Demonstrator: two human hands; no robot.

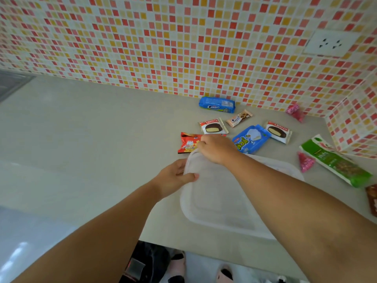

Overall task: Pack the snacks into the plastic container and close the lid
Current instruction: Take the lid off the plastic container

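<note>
A clear plastic container (pixel 220 203) with its lid on sits near the counter's front edge. My left hand (pixel 175 176) grips its far left side, thumb on top of the lid. My right hand (pixel 216 148) presses its fingers on the lid's far left corner. Behind the container lie loose snacks: a red packet (pixel 188 144), two Choco Pie packs (pixel 213 126) (pixel 278 131), a blue wafer pack (pixel 252 138), a small beige biscuit pack (pixel 238 118) and a blue Oreo roll (pixel 217 105).
A long green packet (pixel 334 162), two pink candy bags (pixel 305 161) (pixel 294 112) and a brown pack (pixel 372 200) lie on the right. Tiled walls enclose the back and right corner, with a wall socket (pixel 330 43). The counter edge (pixel 155 241) runs below the container.
</note>
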